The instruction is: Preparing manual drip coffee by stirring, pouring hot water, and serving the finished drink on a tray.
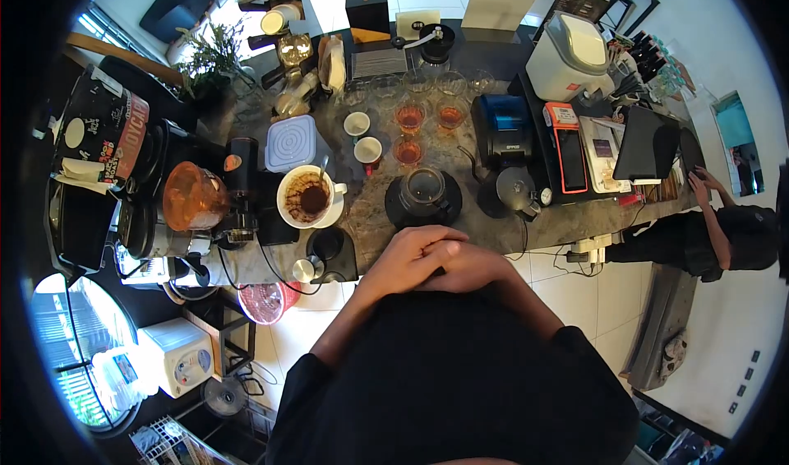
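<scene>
My left hand lies folded over my right hand at the counter's near edge, and neither holds an object. Just beyond them a lidded glass coffee server stands on a round black base. Behind it are glasses of amber-red liquid, one nearest the server. Two small white cups, one with a red handle, stand to their left. Further left, a white cup holds dark wet coffee grounds and a spoon. A gooseneck kettle with a dial thermometer sits to the right.
On the left are a coffee grinder with an orange hopper, a blue-lidded container and a tamper. A black printer, a payment terminal and a tablet stand right. Another person is at the counter's far right.
</scene>
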A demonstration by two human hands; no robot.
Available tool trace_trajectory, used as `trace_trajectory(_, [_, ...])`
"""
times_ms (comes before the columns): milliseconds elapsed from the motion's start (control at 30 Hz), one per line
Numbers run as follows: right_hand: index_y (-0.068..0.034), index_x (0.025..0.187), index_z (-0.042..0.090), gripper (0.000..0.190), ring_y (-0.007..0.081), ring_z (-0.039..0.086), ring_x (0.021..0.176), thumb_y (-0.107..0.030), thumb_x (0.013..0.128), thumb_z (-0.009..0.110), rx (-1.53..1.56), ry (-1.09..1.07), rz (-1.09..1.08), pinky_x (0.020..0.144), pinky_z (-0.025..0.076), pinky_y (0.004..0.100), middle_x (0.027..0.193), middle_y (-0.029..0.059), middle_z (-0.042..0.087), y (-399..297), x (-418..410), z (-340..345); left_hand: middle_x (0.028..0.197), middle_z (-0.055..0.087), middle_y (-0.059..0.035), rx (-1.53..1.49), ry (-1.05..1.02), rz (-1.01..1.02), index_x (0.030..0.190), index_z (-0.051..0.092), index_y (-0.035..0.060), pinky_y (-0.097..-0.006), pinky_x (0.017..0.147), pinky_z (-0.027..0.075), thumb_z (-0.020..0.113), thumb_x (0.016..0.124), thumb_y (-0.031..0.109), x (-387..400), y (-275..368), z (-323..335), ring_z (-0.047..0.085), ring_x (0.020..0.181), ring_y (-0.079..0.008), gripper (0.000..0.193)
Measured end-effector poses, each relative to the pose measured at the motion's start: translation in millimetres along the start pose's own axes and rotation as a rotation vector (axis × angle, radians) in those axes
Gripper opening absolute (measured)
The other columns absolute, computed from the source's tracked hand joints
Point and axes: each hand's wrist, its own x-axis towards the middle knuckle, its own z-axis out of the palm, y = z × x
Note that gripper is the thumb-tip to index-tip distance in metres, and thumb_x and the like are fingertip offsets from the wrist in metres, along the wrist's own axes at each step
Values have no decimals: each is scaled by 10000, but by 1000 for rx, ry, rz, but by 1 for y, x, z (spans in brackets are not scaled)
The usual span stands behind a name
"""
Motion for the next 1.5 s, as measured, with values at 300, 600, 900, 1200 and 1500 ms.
trace_trajectory(300, [22, 1143, 635, 314, 156, 614, 1049, -248, 1022, 530, 712, 388, 97, 908, 483, 298, 1099, 91, 655, 12, -8, 25, 791, 613, -4, -245, 33, -232, 1312, 571, -26, -214, 587, 438, 464, 1038, 216, -33, -1, -16, 489, 647, -50, 381])
trace_trajectory(600, [33, 827, 619, 353, 144, 635, 701, -233, 1025, 495, 420, 783, 21, 650, 507, 284, 732, 70, 637, 5, 40, 55, 858, 707, -61, -370, 323, -263, 1174, 649, -66, -265, 728, 538, 519, 1027, 189, -59, -25, -32, 661, 791, -118, 322])
trace_trajectory(900, [11, 1172, 573, 288, 139, 580, 977, -204, 984, 532, 192, 845, -36, 855, 468, 297, 1032, 94, 617, -9, 37, 86, 993, 615, -35, -718, -105, -246, 992, 620, -8, -270, 888, 449, 577, 994, 214, -66, -26, -30, 576, 952, -111, 226])
trace_trajectory(1200, [-29, 1029, 617, 187, 390, 663, 770, -187, 929, 605, -225, 1093, 293, 655, 516, 394, 832, 197, 662, 5, 4, 96, 1041, 542, -23, -820, -244, -166, 1094, 547, 17, -269, 861, 433, 554, 999, 147, -46, -30, 3, 517, 944, -95, 161])
trace_trajectory(1500, [-55, 1119, 564, 212, 388, 675, 791, -72, 908, 572, -161, 1192, 156, 656, 521, 405, 844, 180, 670, 16, -92, 95, 924, 631, -19, -558, -511, -376, 1016, 652, -47, -266, 828, 497, 571, 994, 140, 1, -11, 74, 582, 878, -86, 205])
